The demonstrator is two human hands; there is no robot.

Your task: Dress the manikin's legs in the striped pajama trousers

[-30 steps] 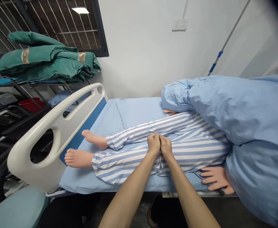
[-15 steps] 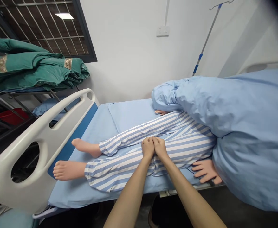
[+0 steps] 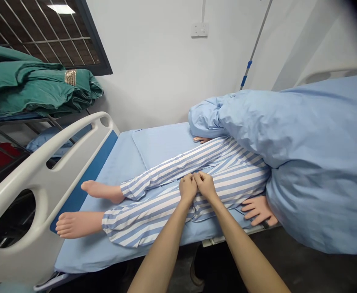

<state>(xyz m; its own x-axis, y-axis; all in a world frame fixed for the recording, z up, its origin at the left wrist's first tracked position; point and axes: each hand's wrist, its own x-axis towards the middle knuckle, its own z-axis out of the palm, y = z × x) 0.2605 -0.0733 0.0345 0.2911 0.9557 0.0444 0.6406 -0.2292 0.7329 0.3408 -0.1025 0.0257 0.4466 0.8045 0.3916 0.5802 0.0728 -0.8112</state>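
Note:
A manikin lies on a bed, its legs in blue-and-white striped trousers [image 3: 239, 177]. Over the nearer leg, around the knee, my left hand [image 3: 187, 188] and my right hand [image 3: 204, 185] are side by side, their knuckles touching or nearly so. Both are closed with the fingers curled inward above the striped cloth. Whatever lies inside the fingers, if anything, is hidden. Folds in the cloth run below the hands. Bare manikin feet, the nearer foot [image 3: 79, 224] and the farther foot [image 3: 101, 191], stick out of the trouser legs.
A light blue cover [image 3: 312, 142] hides the manikin's upper body; one manikin hand [image 3: 259, 209] rests at the bed's near edge. At left stands the white footboard [image 3: 40, 181]. Green folded bedding [image 3: 53, 87] lies on a rack behind it. A drip pole [image 3: 254, 51] stands by the wall.
The view has shifted slightly, so the bed and footboard sit further left. My hands stay closed over the same knee, with a slightly larger gap between their wrists.

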